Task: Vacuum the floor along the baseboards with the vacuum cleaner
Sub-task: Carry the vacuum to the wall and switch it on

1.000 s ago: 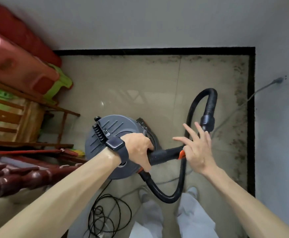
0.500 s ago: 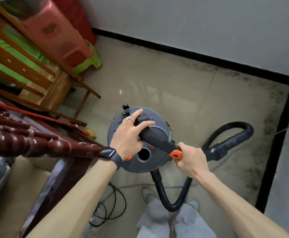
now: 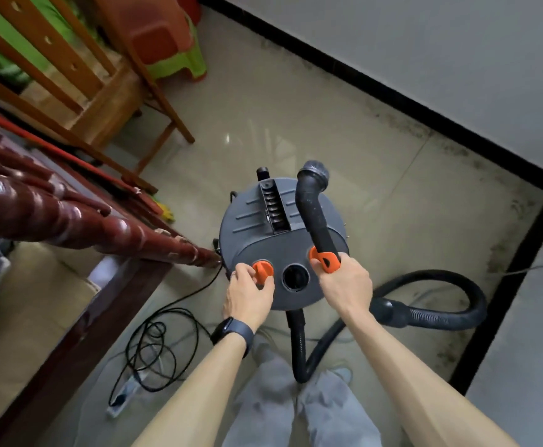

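Observation:
A round grey vacuum cleaner (image 3: 263, 221) stands on the tiled floor in front of my feet. My left hand (image 3: 247, 293) pinches the orange knob (image 3: 262, 272) on its near rim. My right hand (image 3: 346, 285) grips the black hose handle (image 3: 315, 217) just below its orange collar, with the open nozzle end pointing away over the lid. The black ribbed hose (image 3: 441, 314) loops from the vacuum's front across the floor to the right. A black baseboard (image 3: 392, 95) runs along the far wall and turns the corner at the right, with dark dirt on the tiles beside it.
A dark red turned-wood rail (image 3: 70, 217) and a bench stand close on the left. Wooden chairs (image 3: 70, 91) and red and green plastic stools (image 3: 166, 43) are stacked at the back left. A coiled black power cord (image 3: 157, 350) and a power strip lie on the floor left of my feet.
My left hand left the hose handle and moved to the orange knob. My right hand keeps its grip and has swung the handle upright over the lid. The view turned left.

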Available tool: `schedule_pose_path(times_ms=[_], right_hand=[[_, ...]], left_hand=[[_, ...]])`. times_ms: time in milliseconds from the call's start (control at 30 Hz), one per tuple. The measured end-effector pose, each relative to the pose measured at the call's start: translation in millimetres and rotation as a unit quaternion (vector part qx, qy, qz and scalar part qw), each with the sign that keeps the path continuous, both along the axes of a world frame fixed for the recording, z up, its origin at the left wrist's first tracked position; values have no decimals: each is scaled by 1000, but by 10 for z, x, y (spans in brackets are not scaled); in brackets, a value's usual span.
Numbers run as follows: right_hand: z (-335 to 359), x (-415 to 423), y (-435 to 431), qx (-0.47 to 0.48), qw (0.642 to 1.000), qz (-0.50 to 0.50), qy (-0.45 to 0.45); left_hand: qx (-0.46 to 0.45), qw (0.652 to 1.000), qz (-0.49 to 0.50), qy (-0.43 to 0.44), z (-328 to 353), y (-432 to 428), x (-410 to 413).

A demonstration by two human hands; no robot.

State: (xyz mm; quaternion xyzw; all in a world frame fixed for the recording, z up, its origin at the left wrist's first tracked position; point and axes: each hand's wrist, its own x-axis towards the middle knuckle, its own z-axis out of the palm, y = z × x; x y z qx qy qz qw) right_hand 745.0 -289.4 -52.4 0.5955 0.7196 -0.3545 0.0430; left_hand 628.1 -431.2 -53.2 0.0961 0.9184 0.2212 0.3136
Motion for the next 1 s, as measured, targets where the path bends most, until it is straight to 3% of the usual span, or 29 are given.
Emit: schedule_pose_path(times_ms=[167,500,867,1000], right_hand=[[-109,-43,42,-15,997,-72,-29],[-166,-160,-33,-43,984,-170,24],[-143,-92,70,-76,985,-154,27],[-135,-92,117,-80,989,-127,19]], left_hand=[[11,999,-24,28,-145,6,-17],[-105,977,-151,106,-95,51,-126],[-148,951,-237,129,-54,86,-123],[-146,923,-313,169,-75,63,-188]])
